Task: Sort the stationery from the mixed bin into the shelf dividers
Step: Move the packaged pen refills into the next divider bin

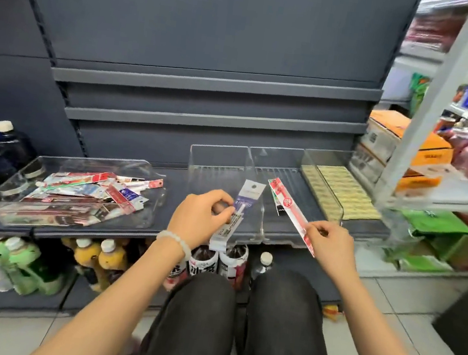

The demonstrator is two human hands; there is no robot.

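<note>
The mixed bin (79, 210) and shelf dividers (254, 192) are clear glossy plastic, the purple packet (246, 201) and red packet (290, 211) shiny printed film, the shelf (172, 181) matt grey metal, and the trousers (199, 321) dark matt cloth.

Left hand (203, 218) pinches a purple-white refill packet (239, 207); right hand (329, 243) pinches a red one (290, 211), possibly pen refills.
</note>
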